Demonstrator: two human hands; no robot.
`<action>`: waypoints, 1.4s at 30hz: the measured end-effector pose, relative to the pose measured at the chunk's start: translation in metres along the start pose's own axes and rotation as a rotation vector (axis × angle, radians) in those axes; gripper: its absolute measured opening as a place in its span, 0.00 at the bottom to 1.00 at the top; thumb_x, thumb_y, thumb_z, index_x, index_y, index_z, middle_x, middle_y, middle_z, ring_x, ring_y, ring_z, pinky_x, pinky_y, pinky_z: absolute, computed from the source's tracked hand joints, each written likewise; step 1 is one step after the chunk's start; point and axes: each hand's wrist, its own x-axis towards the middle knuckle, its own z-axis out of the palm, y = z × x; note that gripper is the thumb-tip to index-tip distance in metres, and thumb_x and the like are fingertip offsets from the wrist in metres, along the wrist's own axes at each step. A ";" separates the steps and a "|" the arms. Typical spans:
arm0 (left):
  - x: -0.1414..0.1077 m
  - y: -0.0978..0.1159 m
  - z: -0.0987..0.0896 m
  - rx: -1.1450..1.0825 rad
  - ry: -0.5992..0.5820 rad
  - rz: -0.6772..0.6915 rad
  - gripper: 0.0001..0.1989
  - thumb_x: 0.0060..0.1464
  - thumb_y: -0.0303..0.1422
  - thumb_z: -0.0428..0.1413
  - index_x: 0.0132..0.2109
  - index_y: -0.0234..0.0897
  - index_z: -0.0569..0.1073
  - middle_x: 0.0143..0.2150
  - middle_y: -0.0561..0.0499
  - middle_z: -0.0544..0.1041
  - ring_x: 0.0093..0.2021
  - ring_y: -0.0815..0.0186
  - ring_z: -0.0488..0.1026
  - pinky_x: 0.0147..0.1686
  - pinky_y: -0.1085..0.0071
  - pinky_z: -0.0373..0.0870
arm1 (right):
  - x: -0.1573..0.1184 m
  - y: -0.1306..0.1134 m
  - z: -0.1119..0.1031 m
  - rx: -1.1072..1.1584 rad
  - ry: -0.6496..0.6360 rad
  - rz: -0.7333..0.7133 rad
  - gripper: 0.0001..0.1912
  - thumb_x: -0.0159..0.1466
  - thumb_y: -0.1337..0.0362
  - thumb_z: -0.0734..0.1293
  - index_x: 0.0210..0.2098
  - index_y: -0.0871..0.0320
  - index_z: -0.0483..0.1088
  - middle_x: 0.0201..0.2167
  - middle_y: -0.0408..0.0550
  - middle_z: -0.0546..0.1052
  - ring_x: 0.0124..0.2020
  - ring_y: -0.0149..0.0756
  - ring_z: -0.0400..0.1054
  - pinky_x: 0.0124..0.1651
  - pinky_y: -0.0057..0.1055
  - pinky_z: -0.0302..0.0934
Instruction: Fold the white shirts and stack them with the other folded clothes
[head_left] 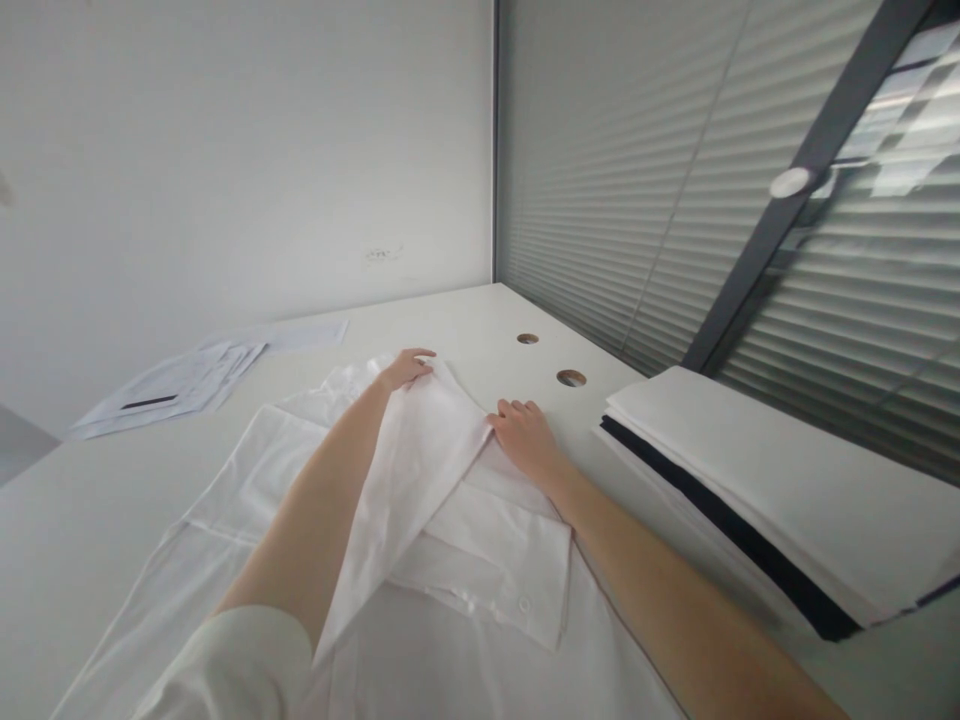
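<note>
A white shirt (pixel 465 540) lies spread on the white table, with part of it folded over in a slanting panel. A cuff with a small button rests on it, below the slanting edge. At the far edge of the folded panel, my left hand (pixel 409 368) lies on the fabric, fingers pointing right and slightly apart. My right hand (pixel 523 435) pinches the panel's right corner between thumb and curled fingers.
Printed papers with a dark strip (pixel 169 385) lie at the back left of the table (pixel 442 310). Two round cable holes (pixel 571 378) are beyond my right hand. A stack of folded white and black cloth (pixel 780 470) sits at the right, beside window blinds.
</note>
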 end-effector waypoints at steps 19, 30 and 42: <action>-0.009 0.007 0.044 0.638 0.265 0.139 0.18 0.55 0.28 0.57 0.54 0.34 0.74 0.54 0.38 0.73 0.57 0.52 0.69 0.57 0.55 0.63 | -0.003 -0.002 0.009 0.019 0.138 0.007 0.19 0.70 0.63 0.58 0.34 0.60 0.79 0.38 0.54 0.76 0.42 0.43 0.68 0.46 0.40 0.54; -0.054 0.003 0.076 0.991 -0.238 0.314 0.28 0.67 0.48 0.40 0.70 0.47 0.57 0.73 0.49 0.53 0.73 0.55 0.46 0.68 0.45 0.39 | 0.000 -0.003 0.019 0.219 0.183 -0.173 0.25 0.71 0.55 0.57 0.57 0.67 0.69 0.65 0.63 0.64 0.65 0.47 0.58 0.64 0.41 0.54; -0.023 0.002 0.074 1.064 -0.178 0.223 0.37 0.65 0.53 0.35 0.72 0.34 0.50 0.74 0.40 0.47 0.74 0.55 0.42 0.69 0.54 0.41 | -0.003 -0.007 0.028 0.309 0.008 -0.081 0.36 0.71 0.46 0.52 0.64 0.70 0.62 0.66 0.66 0.62 0.68 0.49 0.55 0.68 0.44 0.48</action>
